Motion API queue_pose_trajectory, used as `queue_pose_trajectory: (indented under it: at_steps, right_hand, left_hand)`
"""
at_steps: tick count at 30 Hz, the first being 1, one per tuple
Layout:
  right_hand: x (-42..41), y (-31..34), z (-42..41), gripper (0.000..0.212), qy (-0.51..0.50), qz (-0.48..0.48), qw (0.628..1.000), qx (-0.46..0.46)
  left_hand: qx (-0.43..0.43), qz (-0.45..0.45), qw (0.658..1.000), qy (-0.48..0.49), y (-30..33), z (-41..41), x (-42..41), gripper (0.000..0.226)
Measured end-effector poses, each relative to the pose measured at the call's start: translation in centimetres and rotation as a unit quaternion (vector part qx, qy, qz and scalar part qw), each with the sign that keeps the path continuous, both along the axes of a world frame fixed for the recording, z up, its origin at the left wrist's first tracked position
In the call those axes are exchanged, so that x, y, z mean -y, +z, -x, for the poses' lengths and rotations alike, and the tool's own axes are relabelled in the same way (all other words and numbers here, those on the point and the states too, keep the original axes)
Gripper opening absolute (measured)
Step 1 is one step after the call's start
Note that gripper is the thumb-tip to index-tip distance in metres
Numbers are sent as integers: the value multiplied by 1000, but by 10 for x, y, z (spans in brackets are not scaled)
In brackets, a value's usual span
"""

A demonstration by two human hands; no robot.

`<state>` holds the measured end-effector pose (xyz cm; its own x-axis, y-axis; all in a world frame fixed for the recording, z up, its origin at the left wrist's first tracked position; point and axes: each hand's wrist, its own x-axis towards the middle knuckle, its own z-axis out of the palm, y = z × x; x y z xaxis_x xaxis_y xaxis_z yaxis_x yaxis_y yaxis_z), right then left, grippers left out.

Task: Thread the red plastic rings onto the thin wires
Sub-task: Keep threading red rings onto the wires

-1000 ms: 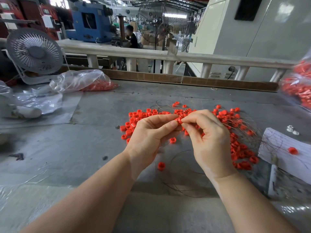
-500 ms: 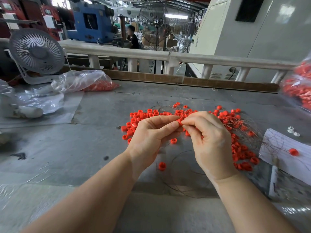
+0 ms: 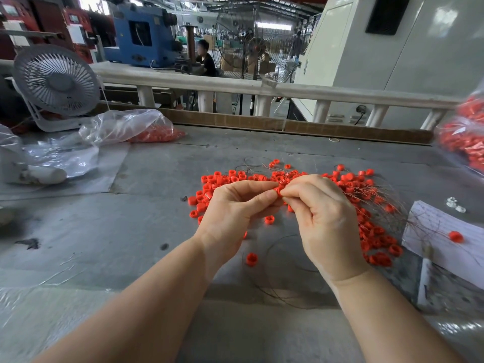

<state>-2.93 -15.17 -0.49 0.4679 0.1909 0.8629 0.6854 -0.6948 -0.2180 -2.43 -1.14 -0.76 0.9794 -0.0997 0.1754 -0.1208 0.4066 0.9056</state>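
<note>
- Little has shifted over the last second: your two hands stay met above the pile, fingertips together, and only your view has nudged slightly
- Your left hand [image 3: 233, 213] pinches a red ring [image 3: 279, 189] between thumb and forefinger, the other fingers curled loosely beneath
- Your right hand [image 3: 327, 221] is closed in a fine pinch right against that ring; it looks to be holding a wire end, though the wire at your fingertips is too thin to make out
- Loose red rings [image 3: 366, 231] lie scattered on the grey table [image 3: 104, 244] under and beyond your hands, thickest to the right, with one stray [image 3: 251, 259] nearer you
- Thin wires [image 3: 379, 205] fan out through the pile on the right, and a dark loop [image 3: 277, 284] curls on the table between your forearms
- Judging by the pose, you are mid-threading: wire tip meeting ring hole
- Next move likely calls for steady aim, then sliding the ring along and reaching for another
- Both forearms angle inward from the near edge, wrists raised off the table
</note>
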Motion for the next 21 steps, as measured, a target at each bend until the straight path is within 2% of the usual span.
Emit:
queue_pose_trajectory:
  at_steps: [14, 21]
  right_hand:
    - [0, 0, -1, 7, 11, -21, 1000, -19]
    - [-2, 0, 1, 5, 17, -39, 999, -31]
  left_hand:
    - [9, 16, 999, -29, -2, -1, 1, 20]
    - [31, -3, 999, -11, -3, 0, 1, 17]
